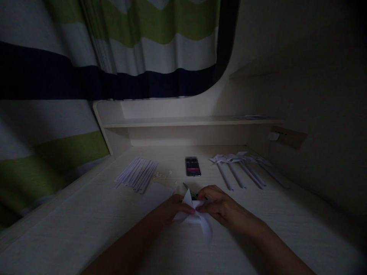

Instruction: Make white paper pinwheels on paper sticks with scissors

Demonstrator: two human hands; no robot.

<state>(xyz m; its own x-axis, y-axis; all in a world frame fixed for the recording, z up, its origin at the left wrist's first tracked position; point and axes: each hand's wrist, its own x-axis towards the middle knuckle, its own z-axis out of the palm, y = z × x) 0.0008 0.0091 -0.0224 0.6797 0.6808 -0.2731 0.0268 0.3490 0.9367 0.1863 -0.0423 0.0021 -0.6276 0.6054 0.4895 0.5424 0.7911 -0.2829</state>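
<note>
Between my two hands is a white paper pinwheel (pixel 205 228), its corners bent in toward the middle. My left hand (pixel 173 208) grips it from the left, the thumb pressed near its centre. From the right, my right hand (pixel 219 204) pinches the paper close to the same spot; whether it also holds something small is hidden. Just behind the pinwheel lies a pair of scissors (pixel 186 186), partly covered by my hands and the paper. Flat paper sheets (pixel 156 194) rest on the desk beside my left hand.
Several rolled paper sticks (pixel 137 173) lie at the left, with small pale pieces (pixel 158 175) beside them. A phone (pixel 192 166) lies at the middle back. Several pinwheels on sticks (pixel 239 170) lie at the right. A shelf (pixel 183 123) runs along the back under a curtain (pixel 160 49).
</note>
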